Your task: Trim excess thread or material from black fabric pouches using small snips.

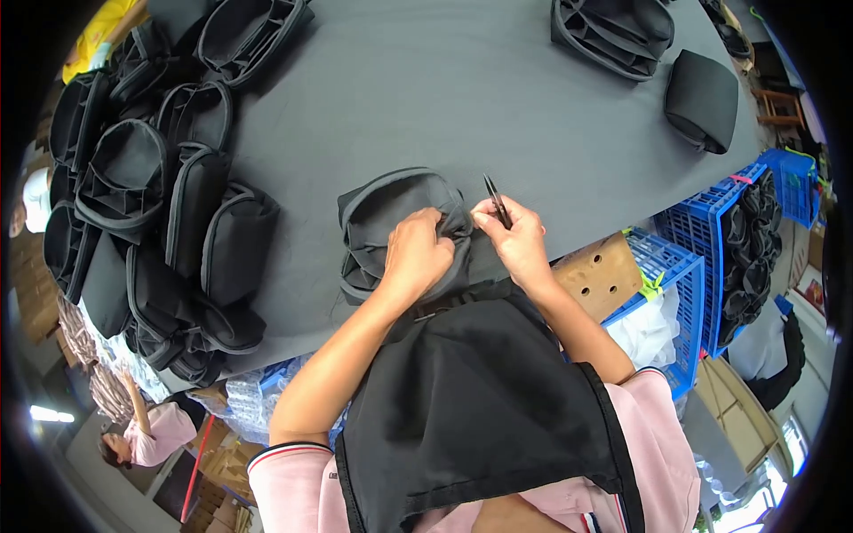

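An unzipped black fabric pouch [373,218] lies on the grey-covered table right in front of me, its mouth facing up. My left hand [416,255] is closed on the pouch's right-hand part, with the fingertips hidden in the folds at its rim. My right hand [515,240] is just beside that rim and holds small black thread snips [495,200], their two narrow points directed away from me. Its thumb and forefinger come close to the pouch's edge; whether they touch it I cannot tell.
Several similar black pouches [124,173] are heaped at the table's left. Another open pouch [617,35] and a closed one [702,102] lie at the far right. Blue plastic crates [702,222] and a cardboard piece with holes [600,277] stand by the right edge. Other people are at the left.
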Available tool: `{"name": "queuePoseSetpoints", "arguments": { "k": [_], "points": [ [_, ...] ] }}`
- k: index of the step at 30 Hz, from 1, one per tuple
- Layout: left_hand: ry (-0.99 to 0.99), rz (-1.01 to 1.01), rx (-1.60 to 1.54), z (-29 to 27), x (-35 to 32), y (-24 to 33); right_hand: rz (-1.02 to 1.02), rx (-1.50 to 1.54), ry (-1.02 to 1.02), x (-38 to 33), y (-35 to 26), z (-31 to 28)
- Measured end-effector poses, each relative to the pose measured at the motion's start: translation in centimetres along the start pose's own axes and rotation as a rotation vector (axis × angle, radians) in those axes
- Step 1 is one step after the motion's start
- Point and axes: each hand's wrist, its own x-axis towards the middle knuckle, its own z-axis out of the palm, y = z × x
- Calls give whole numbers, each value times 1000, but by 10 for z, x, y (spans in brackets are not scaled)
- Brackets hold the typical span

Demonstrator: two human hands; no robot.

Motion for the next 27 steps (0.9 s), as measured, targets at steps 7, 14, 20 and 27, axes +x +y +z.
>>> {"name": "queuePoseSetpoints", "arguments": {
  "k": [7, 14, 20, 27],
  "points": [
    [189, 148, 77, 16, -2, -5, -87, -183, 34, -9, 14, 4],
    [154, 143, -11, 10, 8, -14, 198, -11, -43, 3, 6, -4],
    [38, 34, -8, 2, 14, -7, 274, -1, -95, 8, 4, -9],
    [43, 60, -114, 11, 25, -16, -431, -711, 25, -11, -11, -15]
  ]
}}
